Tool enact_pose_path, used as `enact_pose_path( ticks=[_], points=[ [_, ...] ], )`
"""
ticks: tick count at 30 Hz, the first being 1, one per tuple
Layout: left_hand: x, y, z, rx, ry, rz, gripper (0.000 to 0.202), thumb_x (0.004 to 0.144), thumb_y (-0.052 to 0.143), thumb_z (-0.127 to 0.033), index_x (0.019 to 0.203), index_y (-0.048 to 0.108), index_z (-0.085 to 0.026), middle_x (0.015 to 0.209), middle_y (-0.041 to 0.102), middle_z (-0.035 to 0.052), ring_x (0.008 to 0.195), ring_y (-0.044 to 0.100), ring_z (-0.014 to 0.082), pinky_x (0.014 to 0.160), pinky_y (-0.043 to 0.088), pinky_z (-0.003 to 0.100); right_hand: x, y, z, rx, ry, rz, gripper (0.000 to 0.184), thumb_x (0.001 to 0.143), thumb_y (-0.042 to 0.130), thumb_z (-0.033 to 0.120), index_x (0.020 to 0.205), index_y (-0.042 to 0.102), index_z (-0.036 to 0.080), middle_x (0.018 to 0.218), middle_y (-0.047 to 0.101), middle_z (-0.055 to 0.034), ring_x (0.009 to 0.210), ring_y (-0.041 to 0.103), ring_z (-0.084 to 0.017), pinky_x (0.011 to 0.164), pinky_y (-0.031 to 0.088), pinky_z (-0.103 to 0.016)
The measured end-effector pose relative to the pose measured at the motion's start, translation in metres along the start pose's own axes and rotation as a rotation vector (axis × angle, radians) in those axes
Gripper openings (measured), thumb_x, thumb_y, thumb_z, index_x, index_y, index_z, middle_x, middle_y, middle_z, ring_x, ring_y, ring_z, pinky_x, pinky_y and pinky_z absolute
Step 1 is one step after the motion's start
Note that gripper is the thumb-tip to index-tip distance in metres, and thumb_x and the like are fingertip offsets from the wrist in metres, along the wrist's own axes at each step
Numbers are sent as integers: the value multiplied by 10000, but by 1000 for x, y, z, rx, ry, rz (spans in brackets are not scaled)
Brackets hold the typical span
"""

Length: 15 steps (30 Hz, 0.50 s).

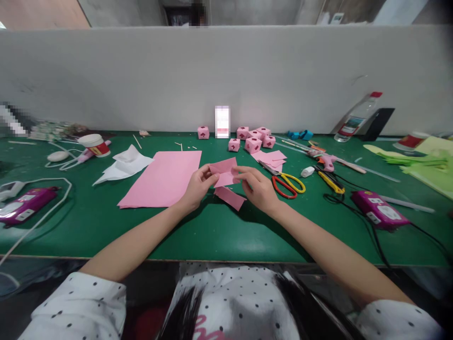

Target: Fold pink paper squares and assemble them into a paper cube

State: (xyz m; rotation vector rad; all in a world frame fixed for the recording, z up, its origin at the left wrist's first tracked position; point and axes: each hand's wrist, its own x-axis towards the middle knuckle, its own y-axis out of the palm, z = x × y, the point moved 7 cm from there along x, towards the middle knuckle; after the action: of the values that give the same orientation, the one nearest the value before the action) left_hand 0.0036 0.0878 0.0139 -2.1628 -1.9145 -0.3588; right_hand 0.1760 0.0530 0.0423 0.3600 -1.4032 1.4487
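My left hand and my right hand both pinch a small folded pink paper piece above the green table. Just below it, a second small pink piece lies on the table between my hands. A large pink paper sheet lies flat to the left of my left hand. Red and yellow scissors rest right of my right hand. Behind them is a small stack of pink paper squares.
Several finished pink paper cubes stand at the back by the white partition. Crumpled white paper, a cup and a magenta device lie left. At right are a glue gun, a yellow knife, another magenta device, a bottle and green paper.
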Motion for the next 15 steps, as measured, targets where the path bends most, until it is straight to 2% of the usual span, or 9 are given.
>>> enact_pose_path(
  ticks=[2,5,8,9,11,13,15],
  points=[
    [0,-1,-3,21,40,-5,205,791,697,-320,918,675,-161,858,678,21,760,596,135,681,471,245,1,-3,3,71,38,-31,326,892,430,51,1103,599,233,1245,643,-107,1195,593,-219,993,518,-421],
    [0,-1,-7,58,80,4,182,792,663,-240,953,708,-168,909,713,37,802,632,152,729,494,272,1,-9,-3,216,193,-121,366,874,497,98,1214,539,226,1279,593,-127,1119,626,-229,895,565,-393],
    [-3,3,-10,74,103,68,195,759,636,-161,922,743,-175,990,742,65,929,671,200,851,510,336,-1,-3,-9,296,274,-45,444,877,528,128,1306,491,240,1224,636,-107,991,678,-201,823,584,-356],
    [-4,5,-10,78,103,96,183,751,630,-150,886,751,-175,1004,748,73,969,673,215,892,505,359,-1,0,-8,283,248,12,408,878,521,114,1264,539,245,1170,673,-86,976,687,-195,838,577,-353],
    [-5,7,-10,86,101,124,191,754,601,-138,856,757,-175,1036,749,84,1031,667,231,953,486,389,-2,1,-6,202,165,89,305,876,493,73,1065,664,240,1076,725,-59,984,694,-193,876,556,-353],
    [-3,5,-8,98,95,94,265,764,542,-117,918,749,-176,1067,740,81,1049,661,221,968,479,392,-3,-1,-5,110,105,111,290,867,482,51,906,706,230,1060,741,-55,996,694,-198,884,544,-356],
    [-1,0,-4,112,69,34,337,767,480,-97,985,725,-170,1075,730,79,1038,659,205,960,481,383,-6,0,-5,70,79,149,286,849,495,46,901,713,224,1058,746,-57,981,696,-201,860,545,-352]
  ],
)
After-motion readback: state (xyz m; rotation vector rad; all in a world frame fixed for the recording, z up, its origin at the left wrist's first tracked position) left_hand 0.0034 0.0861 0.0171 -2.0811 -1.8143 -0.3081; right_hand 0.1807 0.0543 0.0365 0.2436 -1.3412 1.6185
